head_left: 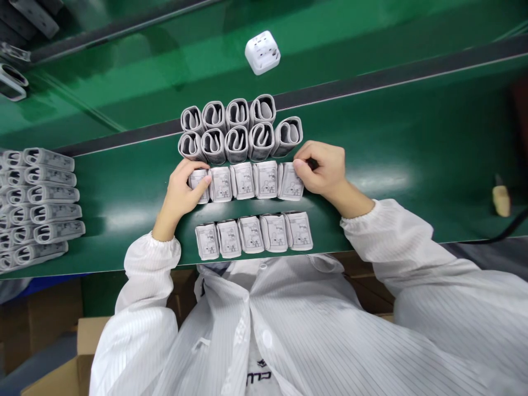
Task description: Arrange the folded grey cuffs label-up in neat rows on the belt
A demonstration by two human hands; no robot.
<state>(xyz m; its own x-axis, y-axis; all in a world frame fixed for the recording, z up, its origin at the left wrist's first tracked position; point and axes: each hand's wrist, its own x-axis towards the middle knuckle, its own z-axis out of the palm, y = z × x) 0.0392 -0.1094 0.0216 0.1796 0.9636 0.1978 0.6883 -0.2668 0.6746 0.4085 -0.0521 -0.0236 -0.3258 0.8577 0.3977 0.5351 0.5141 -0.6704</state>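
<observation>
Several rolled grey blood-pressure cuffs (243,180), printed with line drawings, lie side by side in a row between my hands. My left hand (185,187) grips the leftmost cuff (198,178) of that row, thumb at its right edge and fingers over its top. At the other end, my right hand (322,166) is closed, its thumb and curled forefinger against the rightmost cuff (291,184). Just behind, two rows of rolled cuffs (236,144) stand on end with their spiral openings showing. Nearer my body lies another row of printed cuffs (251,235).
Many more rolled cuffs (55,195) are stacked on the left of the green table (391,137). A white device (263,53) sits beyond the dark strip at the back. A small tan-handled object (501,199) and a black cable (511,225) are at the right.
</observation>
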